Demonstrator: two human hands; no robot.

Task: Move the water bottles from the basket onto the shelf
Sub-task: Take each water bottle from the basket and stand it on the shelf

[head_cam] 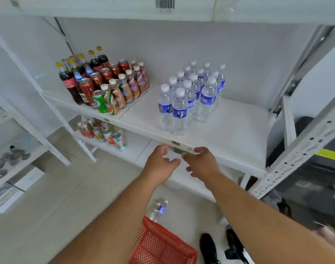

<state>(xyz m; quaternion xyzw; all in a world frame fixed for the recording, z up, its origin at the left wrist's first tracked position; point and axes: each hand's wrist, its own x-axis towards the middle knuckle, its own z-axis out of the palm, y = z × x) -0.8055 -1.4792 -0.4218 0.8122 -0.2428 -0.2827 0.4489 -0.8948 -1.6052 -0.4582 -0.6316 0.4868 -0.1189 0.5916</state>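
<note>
Several clear water bottles (189, 96) with white caps and blue labels stand in a tight group on the white shelf (235, 136), right of its middle. A red mesh basket (159, 244) sits on the floor below, at the bottom of the view. One water bottle (159, 210) lies on the floor just beyond the basket's far corner. My left hand (161, 161) and my right hand (203, 162) hover side by side just below the shelf's front edge. Both hold nothing, with fingers loosely spread.
Cola bottles, brown cans, a green can and milk-tea bottles (105, 82) fill the shelf's left part. More cans and bottles (105, 134) stand on the lower shelf. A grey upright post (303, 149) bounds the shelf on the right. Black shoes (222, 248) stand beside the basket.
</note>
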